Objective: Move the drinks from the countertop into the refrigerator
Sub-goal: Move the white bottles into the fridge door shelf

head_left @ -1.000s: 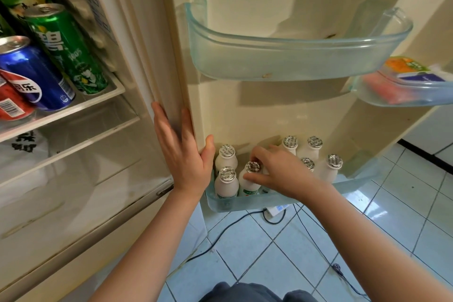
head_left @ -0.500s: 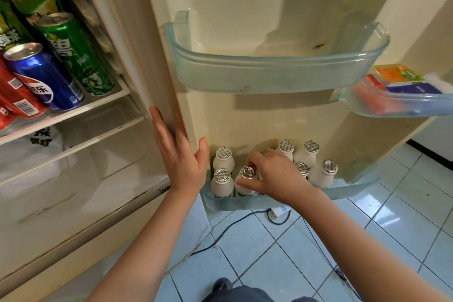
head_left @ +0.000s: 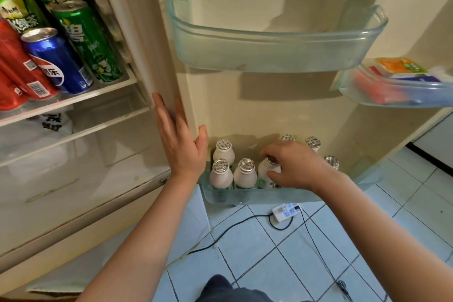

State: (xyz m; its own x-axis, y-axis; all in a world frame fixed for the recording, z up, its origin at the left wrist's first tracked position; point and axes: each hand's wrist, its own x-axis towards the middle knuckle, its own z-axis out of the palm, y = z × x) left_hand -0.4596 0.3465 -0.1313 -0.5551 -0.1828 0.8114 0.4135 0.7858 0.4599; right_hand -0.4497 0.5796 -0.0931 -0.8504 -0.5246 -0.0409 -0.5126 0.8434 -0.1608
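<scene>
Several small white foil-capped bottles stand in the lowest door bin (head_left: 269, 197) of the open refrigerator. My right hand (head_left: 297, 167) reaches into that bin and grips one small bottle (head_left: 266, 173) near its neck, in the front row. Two other front bottles (head_left: 245, 174) stand to its left, and another (head_left: 223, 151) sits behind them. My left hand (head_left: 180, 144) lies flat with straight fingers against the door's inner edge, holding nothing. Bottles at the back right are partly hidden by my right hand.
Cans and green bottles crowd the fridge shelf at left: a blue can (head_left: 57, 61), a green can (head_left: 87, 41), red cans (head_left: 17, 71). An empty middle door bin (head_left: 277, 54) hangs above. A side bin (head_left: 397, 88) holds packets. A power strip (head_left: 285, 211) and cables lie on the tiled floor.
My right hand has shifted right along the front row and now grips a bottle farther right. My left hand stays on the door edge. The view has tilted slightly.
</scene>
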